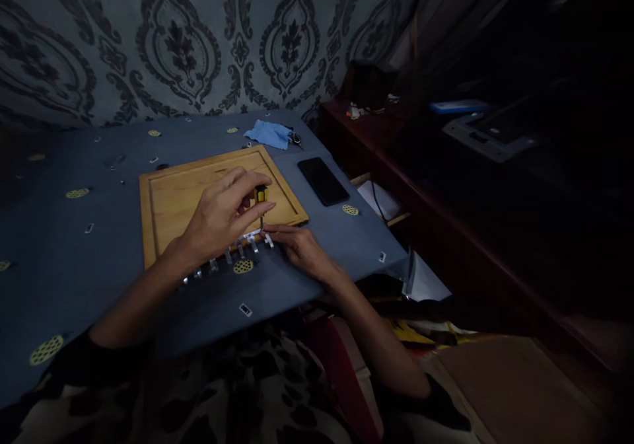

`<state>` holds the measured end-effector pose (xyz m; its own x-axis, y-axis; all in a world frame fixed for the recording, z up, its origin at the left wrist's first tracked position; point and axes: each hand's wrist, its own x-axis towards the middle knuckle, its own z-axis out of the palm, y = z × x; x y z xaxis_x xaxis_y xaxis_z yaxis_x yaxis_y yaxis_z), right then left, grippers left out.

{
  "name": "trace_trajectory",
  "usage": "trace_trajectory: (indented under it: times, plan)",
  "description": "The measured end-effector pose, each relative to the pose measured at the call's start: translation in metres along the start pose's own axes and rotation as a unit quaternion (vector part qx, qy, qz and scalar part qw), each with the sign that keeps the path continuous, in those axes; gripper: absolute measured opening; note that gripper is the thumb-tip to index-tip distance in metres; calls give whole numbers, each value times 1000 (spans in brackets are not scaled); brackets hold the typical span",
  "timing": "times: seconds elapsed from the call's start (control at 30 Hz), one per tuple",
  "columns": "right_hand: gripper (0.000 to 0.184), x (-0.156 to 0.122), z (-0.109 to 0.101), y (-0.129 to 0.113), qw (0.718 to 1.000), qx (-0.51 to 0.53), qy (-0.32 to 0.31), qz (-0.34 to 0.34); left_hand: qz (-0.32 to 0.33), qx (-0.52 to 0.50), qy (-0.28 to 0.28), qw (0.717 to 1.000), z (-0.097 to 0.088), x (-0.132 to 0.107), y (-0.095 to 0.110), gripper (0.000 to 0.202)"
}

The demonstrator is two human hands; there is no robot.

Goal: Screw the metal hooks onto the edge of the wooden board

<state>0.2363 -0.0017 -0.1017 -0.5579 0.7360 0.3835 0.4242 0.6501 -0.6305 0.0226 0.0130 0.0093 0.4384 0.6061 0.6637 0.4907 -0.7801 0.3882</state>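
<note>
Your left hand pinches the screwdriver upright at the right end of the hook strip, along the wooden board's near edge; whether your right hand grips there, I cannot tell. Screwing seems underway; what is fixed or left does not show.

Observed: panel on the desk. Phone right of the panel; open drawer farther right of the panel. Cloth behind the panel's far right corner; wall beyond. Strip of hooks along the panel's near edge.
</note>
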Motion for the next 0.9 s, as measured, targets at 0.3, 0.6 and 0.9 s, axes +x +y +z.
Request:
trace_trajectory:
  times: [0.3,0.6,0.9]
  plan:
    - [69,0,0,2,1000,5,0,-13,-20,0,-17,1000,-6,2,5,31]
    - [69,0,0,0,1000,0,-1,3,-30,0,6,1000,-4,1,2,24]
    - [69,-1,1,1,1000,14,0,-10,-63,28,9,998,-12,3,7,26]
